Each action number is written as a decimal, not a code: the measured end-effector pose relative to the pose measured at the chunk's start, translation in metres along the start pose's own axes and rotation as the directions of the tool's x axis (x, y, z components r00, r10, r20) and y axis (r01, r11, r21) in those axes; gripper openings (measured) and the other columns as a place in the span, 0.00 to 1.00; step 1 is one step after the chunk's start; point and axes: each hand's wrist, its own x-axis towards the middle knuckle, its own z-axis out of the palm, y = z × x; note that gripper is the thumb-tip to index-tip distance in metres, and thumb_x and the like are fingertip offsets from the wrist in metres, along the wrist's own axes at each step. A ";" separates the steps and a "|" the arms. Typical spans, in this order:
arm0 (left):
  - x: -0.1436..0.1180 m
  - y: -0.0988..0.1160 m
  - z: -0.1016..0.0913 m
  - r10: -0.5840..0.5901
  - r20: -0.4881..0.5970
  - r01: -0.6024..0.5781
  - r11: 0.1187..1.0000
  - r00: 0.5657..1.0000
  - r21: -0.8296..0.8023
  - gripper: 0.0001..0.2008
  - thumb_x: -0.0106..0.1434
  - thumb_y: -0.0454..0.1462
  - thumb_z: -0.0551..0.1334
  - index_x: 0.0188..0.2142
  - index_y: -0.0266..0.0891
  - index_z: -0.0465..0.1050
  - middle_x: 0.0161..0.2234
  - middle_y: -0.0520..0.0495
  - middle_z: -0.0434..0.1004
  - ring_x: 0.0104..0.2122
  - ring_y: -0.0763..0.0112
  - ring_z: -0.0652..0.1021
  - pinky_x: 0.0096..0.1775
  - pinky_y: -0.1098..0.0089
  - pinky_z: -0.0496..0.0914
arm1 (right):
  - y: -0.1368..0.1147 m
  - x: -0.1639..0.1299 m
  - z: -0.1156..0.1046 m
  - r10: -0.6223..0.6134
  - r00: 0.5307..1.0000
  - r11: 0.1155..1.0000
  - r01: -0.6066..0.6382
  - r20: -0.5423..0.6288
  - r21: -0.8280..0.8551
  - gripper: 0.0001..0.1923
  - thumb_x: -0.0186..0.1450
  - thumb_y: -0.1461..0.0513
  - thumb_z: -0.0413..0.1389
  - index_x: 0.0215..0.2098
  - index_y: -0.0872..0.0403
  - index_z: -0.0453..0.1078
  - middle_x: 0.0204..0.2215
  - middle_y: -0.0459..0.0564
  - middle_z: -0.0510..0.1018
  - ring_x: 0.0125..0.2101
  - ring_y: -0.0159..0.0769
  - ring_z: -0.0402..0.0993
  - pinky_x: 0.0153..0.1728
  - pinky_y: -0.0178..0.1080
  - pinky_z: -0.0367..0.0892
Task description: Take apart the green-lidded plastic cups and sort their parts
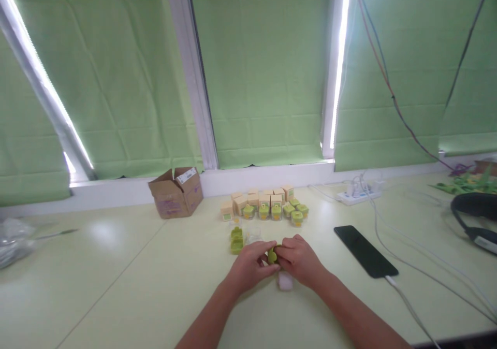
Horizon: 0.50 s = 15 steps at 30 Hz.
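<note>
Between the fingertips of both hands is a small green plastic lid (272, 256). My left hand (254, 263) pinches it from the left, and my right hand (301, 258) grips its right edge, its fingers partly hiding it. Just below the fingers a small pale pinkish-white block (285, 281) lies on the table. Beyond my left hand stand several green lids (236, 241) grouped together, with clear plastic pieces (253, 236) beside them. Farther back sit several small clear containers with green lids (276, 212) in front of a row of cream-coloured little boxes (253, 199).
An opened cardboard box (176, 192) stands back left. A black phone (365, 250) with a white cable lies to the right, near a power strip (359, 196). Black headphones (476, 219) are at the far right, a crumpled plastic bag (14, 241) far left.
</note>
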 end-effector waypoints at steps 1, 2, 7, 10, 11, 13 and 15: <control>0.000 -0.001 0.000 0.003 0.003 -0.003 1.000 1.000 0.008 0.25 0.52 0.37 0.67 0.51 0.40 0.68 0.36 0.48 0.75 0.25 0.76 0.72 0.31 0.74 0.71 | 0.000 0.000 0.000 0.003 1.000 1.000 -0.003 0.010 0.006 0.08 0.64 0.63 0.51 0.28 0.53 0.69 0.23 0.45 0.68 0.28 0.29 0.63 0.32 0.37 0.48; 0.000 -0.001 0.000 0.008 0.007 -0.008 1.000 1.000 0.014 0.25 0.52 0.37 0.67 0.51 0.40 0.68 0.37 0.47 0.75 0.26 0.76 0.73 0.32 0.73 0.71 | 0.000 0.001 -0.001 0.007 1.000 1.000 -0.008 0.020 0.010 0.08 0.64 0.63 0.51 0.27 0.53 0.69 0.23 0.45 0.68 0.28 0.30 0.63 0.31 0.37 0.48; 0.000 -0.001 0.001 0.015 0.039 -0.016 0.999 0.999 0.028 0.25 0.53 0.38 0.66 0.52 0.41 0.68 0.38 0.47 0.76 0.27 0.74 0.73 0.33 0.72 0.71 | -0.002 0.002 -0.006 0.009 0.999 1.000 -0.011 0.050 0.022 0.08 0.64 0.64 0.51 0.28 0.54 0.69 0.23 0.45 0.69 0.28 0.30 0.63 0.31 0.37 0.48; 0.000 0.000 0.002 0.008 0.043 -0.008 1.000 0.999 0.004 0.27 0.53 0.38 0.66 0.53 0.42 0.66 0.41 0.45 0.74 0.29 0.73 0.73 0.32 0.72 0.72 | -0.002 0.002 -0.008 -0.003 0.999 1.000 0.002 0.040 0.018 0.08 0.64 0.64 0.50 0.29 0.54 0.69 0.24 0.46 0.69 0.27 0.31 0.62 0.32 0.37 0.48; 0.000 0.000 0.002 0.001 0.039 -0.001 1.000 0.999 -0.001 0.27 0.53 0.39 0.66 0.53 0.42 0.65 0.42 0.45 0.74 0.30 0.73 0.73 0.32 0.73 0.72 | -0.003 0.002 -0.008 -0.006 0.999 1.000 0.005 0.037 0.015 0.08 0.64 0.64 0.50 0.29 0.54 0.68 0.24 0.46 0.69 0.27 0.31 0.62 0.32 0.38 0.48; 0.000 0.001 0.002 -0.012 0.029 0.012 1.000 0.999 0.005 0.26 0.54 0.39 0.65 0.53 0.42 0.65 0.42 0.46 0.74 0.30 0.73 0.73 0.31 0.73 0.73 | -0.003 0.002 -0.008 -0.011 0.999 1.000 0.011 0.037 0.006 0.07 0.64 0.64 0.49 0.29 0.55 0.68 0.24 0.46 0.69 0.27 0.31 0.62 0.32 0.38 0.47; 0.001 0.003 0.001 -0.008 0.019 0.007 1.000 1.000 0.030 0.24 0.55 0.38 0.64 0.52 0.42 0.66 0.40 0.46 0.74 0.30 0.72 0.73 0.31 0.72 0.72 | -0.003 0.002 -0.008 -0.018 0.999 1.000 0.018 0.039 -0.008 0.07 0.64 0.64 0.49 0.30 0.55 0.67 0.24 0.47 0.69 0.27 0.32 0.61 0.32 0.38 0.47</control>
